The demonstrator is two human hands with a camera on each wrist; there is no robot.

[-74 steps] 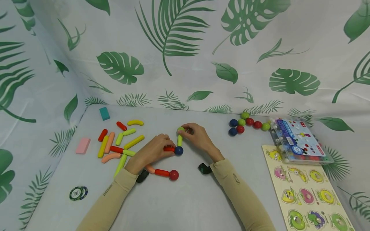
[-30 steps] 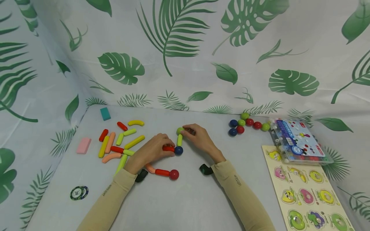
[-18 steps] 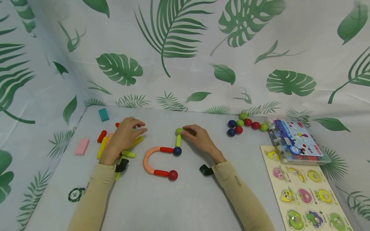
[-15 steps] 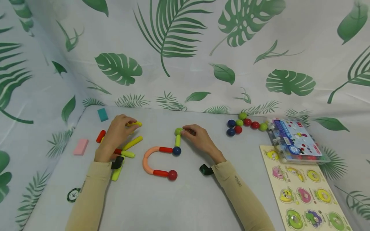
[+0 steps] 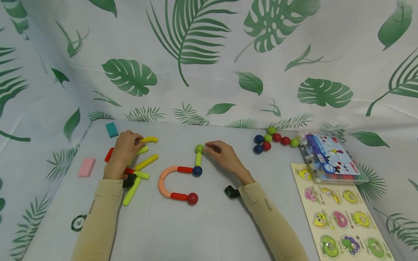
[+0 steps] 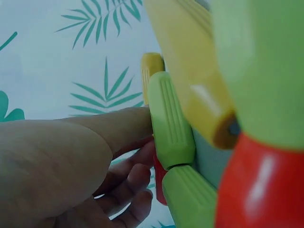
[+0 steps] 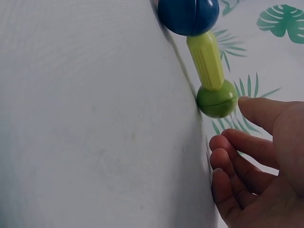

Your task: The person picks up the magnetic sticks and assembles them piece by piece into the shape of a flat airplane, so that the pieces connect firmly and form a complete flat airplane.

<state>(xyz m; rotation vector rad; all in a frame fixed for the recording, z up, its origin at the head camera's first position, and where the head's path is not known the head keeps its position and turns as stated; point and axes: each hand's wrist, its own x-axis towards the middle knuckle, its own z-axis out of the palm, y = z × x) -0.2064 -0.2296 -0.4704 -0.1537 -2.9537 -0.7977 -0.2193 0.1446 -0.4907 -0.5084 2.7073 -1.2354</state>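
Observation:
At the upper left, my left hand [image 5: 124, 148] is over the loose sticks, thumb and fingertips by the left end of a curved yellow stick [image 5: 150, 139]. In the left wrist view its thumb goes behind a light green stick [image 6: 171, 118], and a red stick [image 6: 160, 183] shows beside the fingers; I cannot tell whether they pinch it. My right hand [image 5: 225, 156] has its thumb tip at the green ball [image 7: 217, 99], other fingers loosely bent below. That ball joins a light green stick [image 5: 198, 159], a blue ball [image 5: 197, 171], red sticks, a salmon curve [image 5: 162, 181] and a red ball [image 5: 192, 198].
Loose balls [image 5: 276, 137] lie at the back right, beside a clear plastic box [image 5: 333, 157] of parts. A fruit puzzle board [image 5: 339, 210] lies along the right. Pink block [image 5: 86, 167], teal block [image 5: 111, 129] and poker chips [image 5: 78, 223] are on the left.
My left hand has let go of the red stick by the blue ball and moved left to the loose sticks. My right fingertips have drawn slightly away from the green ball.

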